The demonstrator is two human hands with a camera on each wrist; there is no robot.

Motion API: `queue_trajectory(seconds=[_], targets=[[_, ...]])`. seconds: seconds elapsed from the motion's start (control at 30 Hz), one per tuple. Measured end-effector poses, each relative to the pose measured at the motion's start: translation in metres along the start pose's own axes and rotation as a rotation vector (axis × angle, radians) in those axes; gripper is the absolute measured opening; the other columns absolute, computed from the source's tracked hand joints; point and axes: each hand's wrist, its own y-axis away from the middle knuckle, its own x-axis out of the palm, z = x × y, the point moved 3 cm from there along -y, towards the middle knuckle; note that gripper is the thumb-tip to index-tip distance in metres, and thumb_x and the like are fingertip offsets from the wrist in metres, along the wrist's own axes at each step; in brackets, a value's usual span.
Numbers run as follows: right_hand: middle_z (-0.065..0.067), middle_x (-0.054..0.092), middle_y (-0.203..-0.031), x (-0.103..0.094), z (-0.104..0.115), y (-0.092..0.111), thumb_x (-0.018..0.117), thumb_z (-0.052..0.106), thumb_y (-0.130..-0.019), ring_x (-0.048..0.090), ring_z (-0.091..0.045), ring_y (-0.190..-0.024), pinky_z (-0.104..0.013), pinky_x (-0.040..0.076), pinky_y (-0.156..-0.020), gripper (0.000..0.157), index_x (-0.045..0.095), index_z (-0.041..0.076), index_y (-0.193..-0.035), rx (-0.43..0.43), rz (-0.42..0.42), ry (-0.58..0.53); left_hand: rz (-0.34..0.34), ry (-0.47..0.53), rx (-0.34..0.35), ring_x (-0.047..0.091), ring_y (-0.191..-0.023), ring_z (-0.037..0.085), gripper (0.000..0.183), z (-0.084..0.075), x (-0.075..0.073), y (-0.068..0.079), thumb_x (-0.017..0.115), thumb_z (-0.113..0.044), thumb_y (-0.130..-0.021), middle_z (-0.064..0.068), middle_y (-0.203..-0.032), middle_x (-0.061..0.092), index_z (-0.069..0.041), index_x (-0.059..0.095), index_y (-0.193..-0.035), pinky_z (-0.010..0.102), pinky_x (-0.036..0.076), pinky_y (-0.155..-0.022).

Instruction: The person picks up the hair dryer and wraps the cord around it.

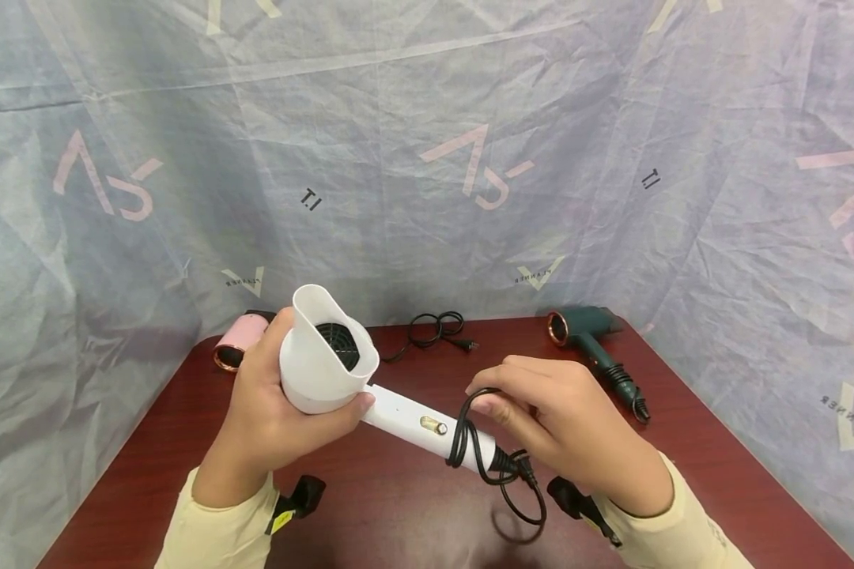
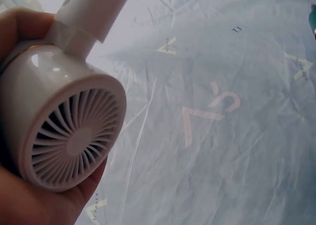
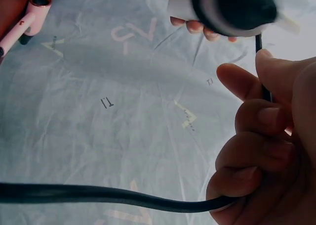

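Observation:
My left hand (image 1: 259, 407) grips the barrel of a white hair dryer (image 1: 313, 387), its thumb near where the handle joins. The dryer is held over the table with its flared nozzle facing up towards me. In the left wrist view its ribbed rear grille (image 2: 79, 141) shows. A black power cord (image 1: 459, 442) loops round the lower handle, and its plug hangs by the handle's end. My right hand (image 1: 565, 411) pinches the cord between thumb and index finger beside that end. In the right wrist view the other fingers curl over a stretch of cord (image 3: 123, 195).
A pink hair dryer (image 1: 245, 333) lies at the table's back left, partly behind my left hand. Near the back right lies a dark green hair dryer (image 1: 587, 324), its cord wrapped. A loose black cord with a plug (image 1: 427, 341) lies along the back edge, before a grey cloth backdrop (image 1: 398, 197).

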Motion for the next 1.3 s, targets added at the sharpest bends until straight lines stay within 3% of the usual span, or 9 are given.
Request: queue_trajectory(seconds=[0.2, 0.57, 0.77, 1.2, 1.3], targets=[[0.018, 0.063, -0.090, 0.007, -0.004, 0.004, 0.067, 0.017, -0.101, 0.043, 0.007, -0.067, -0.007, 0.037, -0.061, 0.013, 0.071, 0.024, -0.110, 0.041, 0.057, -0.078, -0.009, 0.187, 0.019, 0.064, -0.085, 0.017, 0.066, -0.001, 0.000, 0.000, 0.086, 0.015, -0.051, 0.007, -0.097, 0.069, 0.010, 0.059, -0.111, 0.027, 0.052, -0.078], [0.019, 0.065, -0.092, 0.018, -0.013, 0.007, 0.066, 0.009, -0.100, 0.053, 0.006, -0.073, -0.011, 0.045, -0.069, 0.024, 0.070, 0.029, -0.113, 0.168, 0.149, -0.141, 0.016, 0.372, 0.080, 0.071, -0.083, 0.024, 0.066, -0.006, 0.002, -0.005, 0.077, 0.025, -0.054, 0.014, -0.095, 0.069, 0.018, 0.048, -0.113, 0.032, 0.057, -0.079], [0.018, 0.067, -0.096, 0.025, -0.015, 0.008, 0.063, 0.010, -0.102, 0.059, 0.001, -0.082, -0.014, 0.049, -0.075, 0.020, 0.071, 0.025, -0.111, 0.191, 0.178, -0.177, -0.014, 0.392, 0.067, 0.071, -0.083, 0.025, 0.068, -0.005, 0.001, -0.004, 0.077, 0.026, -0.053, 0.015, -0.095, 0.069, 0.018, 0.048, -0.114, 0.031, 0.058, -0.077], [0.015, 0.063, -0.088, 0.036, -0.018, 0.008, 0.051, 0.006, -0.106, 0.057, -0.001, -0.075, -0.015, 0.048, -0.066, 0.026, 0.065, 0.026, -0.112, 0.214, 0.167, -0.221, -0.116, 0.347, 0.087, 0.073, -0.084, 0.025, 0.061, -0.007, 0.001, -0.008, 0.076, 0.022, -0.055, 0.015, -0.095, 0.069, 0.019, 0.053, -0.112, 0.032, 0.058, -0.079], [0.015, 0.063, -0.090, 0.038, -0.018, 0.009, 0.057, 0.005, -0.103, 0.058, -0.001, -0.076, -0.019, 0.051, -0.069, 0.025, 0.065, 0.026, -0.114, 0.236, 0.175, -0.224, -0.144, 0.356, 0.071, 0.073, -0.085, 0.026, 0.062, -0.006, 0.001, -0.008, 0.076, 0.024, -0.056, 0.016, -0.096, 0.070, 0.017, 0.053, -0.113, 0.033, 0.059, -0.080]])
